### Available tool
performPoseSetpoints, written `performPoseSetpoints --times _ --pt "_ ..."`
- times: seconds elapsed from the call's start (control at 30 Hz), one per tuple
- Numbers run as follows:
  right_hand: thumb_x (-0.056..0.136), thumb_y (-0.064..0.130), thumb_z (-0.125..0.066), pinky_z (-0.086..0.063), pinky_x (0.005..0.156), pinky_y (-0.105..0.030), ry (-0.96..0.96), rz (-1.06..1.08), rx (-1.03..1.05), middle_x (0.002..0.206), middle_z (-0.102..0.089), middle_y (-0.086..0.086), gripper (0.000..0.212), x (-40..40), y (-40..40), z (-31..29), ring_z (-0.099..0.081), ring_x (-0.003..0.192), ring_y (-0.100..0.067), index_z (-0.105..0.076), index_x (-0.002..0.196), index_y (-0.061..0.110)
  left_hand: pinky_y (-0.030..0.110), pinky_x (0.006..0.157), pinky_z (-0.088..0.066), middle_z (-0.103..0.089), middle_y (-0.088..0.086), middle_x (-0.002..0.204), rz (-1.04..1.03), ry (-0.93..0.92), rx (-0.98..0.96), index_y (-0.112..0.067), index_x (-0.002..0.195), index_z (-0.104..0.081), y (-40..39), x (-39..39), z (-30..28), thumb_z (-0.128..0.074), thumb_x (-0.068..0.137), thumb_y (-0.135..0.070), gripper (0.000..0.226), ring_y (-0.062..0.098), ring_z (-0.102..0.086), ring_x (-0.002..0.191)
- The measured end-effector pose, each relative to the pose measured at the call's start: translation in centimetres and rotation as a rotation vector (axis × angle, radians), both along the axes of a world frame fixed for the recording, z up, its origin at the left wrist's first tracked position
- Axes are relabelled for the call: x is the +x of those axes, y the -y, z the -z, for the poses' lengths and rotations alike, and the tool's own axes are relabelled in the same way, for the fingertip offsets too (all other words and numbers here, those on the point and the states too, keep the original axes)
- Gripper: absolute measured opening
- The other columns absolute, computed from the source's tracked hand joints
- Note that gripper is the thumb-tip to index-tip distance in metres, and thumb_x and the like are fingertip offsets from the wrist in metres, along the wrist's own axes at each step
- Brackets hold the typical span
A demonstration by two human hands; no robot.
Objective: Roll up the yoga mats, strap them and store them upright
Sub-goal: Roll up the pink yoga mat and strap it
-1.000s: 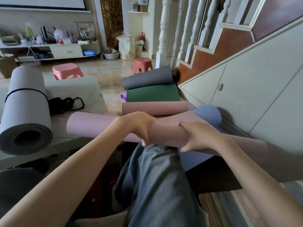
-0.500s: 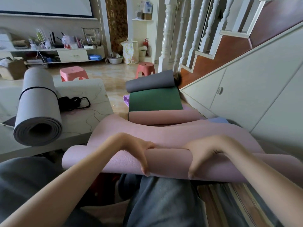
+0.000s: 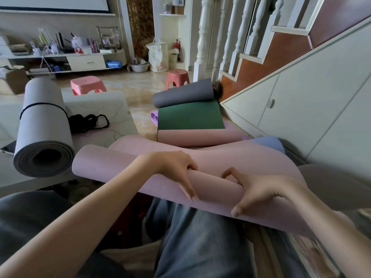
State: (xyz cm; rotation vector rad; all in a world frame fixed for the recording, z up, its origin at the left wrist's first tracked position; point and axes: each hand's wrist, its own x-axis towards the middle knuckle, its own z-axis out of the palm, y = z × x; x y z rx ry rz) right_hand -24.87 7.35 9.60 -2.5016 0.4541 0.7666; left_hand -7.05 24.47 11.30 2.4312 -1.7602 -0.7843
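Observation:
A pink yoga mat [image 3: 120,167] lies half rolled across my lap, its loose part stretching away toward the floor. My left hand [image 3: 176,169] grips the roll from above, thumb down its near side. My right hand [image 3: 253,191] grips the same roll a little to the right, fingers curled over the top. A grey mat [image 3: 42,129], rolled and bound with a black strap, lies on the low table [image 3: 118,115]. Beside it on the table sits a bundle of black straps [image 3: 88,122].
On the floor ahead lie a green mat [image 3: 190,115], a grey mat [image 3: 182,94], a pink roll [image 3: 200,137] and a blue mat [image 3: 269,142]. White stair cabinets [image 3: 301,109] rise on the right. Two stools [image 3: 88,85] stand further back.
The roll has grown and risen on my lap, and both hands have shifted their hold around it. The blue mat edge shows again on the right.

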Motion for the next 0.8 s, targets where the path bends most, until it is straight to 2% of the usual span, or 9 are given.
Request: performPoseSetpoints --times 0.13,0.27,0.33,0.4,0.47,0.53,0.63,0.7,0.8 --pt "0.057 0.079 -0.065 -0.043 0.093 -0.038 0.19 0.075 -0.133 0.117 -0.043 0.015 0.074 -1.6 -0.8 0.8 -0.046 0.112 -0.013 -0.036 0.114 0.041 0.032 0.083 -0.053 -0.066 -0.016 0.089 0.015 0.006 0.015 -0.032 0.091 -0.069 0.7 0.4 0.0 -0.079 0.051 -0.071 0.057 0.004 -0.058 0.087" --pt "0.059 0.091 -0.04 -0.043 0.08 -0.034 0.418 0.101 -0.402 0.111 -0.052 0.015 0.074 -2.5 -1.9 1.7 -0.053 0.105 -0.013 -0.046 0.109 0.038 0.03 0.089 -0.05 -0.066 -0.022 0.091 -0.03 -0.069 0.099 -0.037 0.093 -0.069 1.0 1.4 0.2 -0.071 0.038 -0.079 0.069 -0.001 -0.059 0.09" --pt "0.063 0.091 -0.037 -0.041 0.077 -0.031 0.456 0.094 -0.42 0.105 -0.053 0.016 0.072 -2.5 -2.1 2.2 -0.054 0.098 -0.011 -0.047 0.11 0.037 0.031 0.094 -0.048 -0.062 -0.023 0.101 -0.017 -0.082 0.111 -0.039 0.103 -0.062 1.1 1.4 0.2 -0.074 0.039 -0.076 0.075 0.001 -0.056 0.097" --pt "0.058 0.093 -0.037 -0.045 0.08 -0.033 0.436 0.102 -0.316 0.101 -0.054 0.017 0.074 -2.3 -1.5 2.5 -0.054 0.094 -0.01 -0.048 0.107 0.038 0.033 0.099 -0.045 -0.054 -0.019 0.113 -0.044 -0.113 0.032 -0.037 0.121 -0.051 1.0 1.1 -0.1 -0.083 0.048 -0.066 0.085 0.006 -0.053 0.105" --pt "0.053 0.092 -0.041 -0.048 0.083 -0.036 0.433 0.158 -0.18 0.098 -0.059 0.016 0.075 -1.6 -0.5 2.5 -0.056 0.092 -0.011 -0.053 0.102 0.036 0.037 0.103 -0.041 -0.048 -0.014 0.124 -0.008 0.011 -0.081 -0.036 0.134 -0.04 0.7 0.0 -0.6 -0.08 0.061 -0.062 0.087 0.011 -0.047 0.115" --pt "0.05 0.088 -0.045 -0.048 0.084 -0.036 0.416 0.185 -0.148 0.097 -0.061 0.015 0.075 -0.8 0.3 2.2 -0.058 0.094 -0.014 -0.056 0.102 0.036 0.04 0.106 -0.035 -0.043 -0.005 0.137 0.156 0.368 -0.108 -0.029 0.143 -0.033 0.3 -1.8 -0.5 -0.071 0.071 -0.061 0.088 0.018 -0.042 0.125" --pt "0.06 0.087 -0.053 -0.043 0.075 -0.03 0.421 0.175 -0.099 0.096 -0.06 0.017 0.064 0.3 1.0 2.3 -0.057 0.092 -0.01 -0.052 0.101 0.037 0.042 0.106 -0.03 -0.034 0.007 0.145 0.211 0.687 -0.024 -0.011 0.151 -0.013 0.3 -4.3 1.5 -0.071 0.067 -0.066 0.115 0.028 -0.038 0.127" --pt "0.056 0.092 -0.044 -0.044 0.075 -0.032 0.426 0.176 -0.116 0.099 -0.058 0.017 0.07 0.6 1.3 2.0 -0.057 0.09 -0.009 -0.047 0.1 0.037 0.041 0.098 -0.034 -0.042 0.007 0.137 0.121 0.688 -0.081 -0.014 0.146 -0.02 0.9 -4.0 2.4 -0.072 0.068 -0.064 0.106 0.028 -0.044 0.121" --pt "0.06 0.093 -0.026 -0.042 0.078 -0.035 0.533 0.155 -0.474 0.105 -0.061 0.014 0.076 0.4 1.3 1.3 -0.057 0.095 -0.016 -0.049 0.102 0.034 0.038 0.085 -0.039 -0.055 0.003 0.121 0.032 0.531 -0.165 -0.019 0.13 -0.036 1.9 -2.5 2.8 -0.074 0.062 -0.064 0.09 0.027 -0.055 0.108"
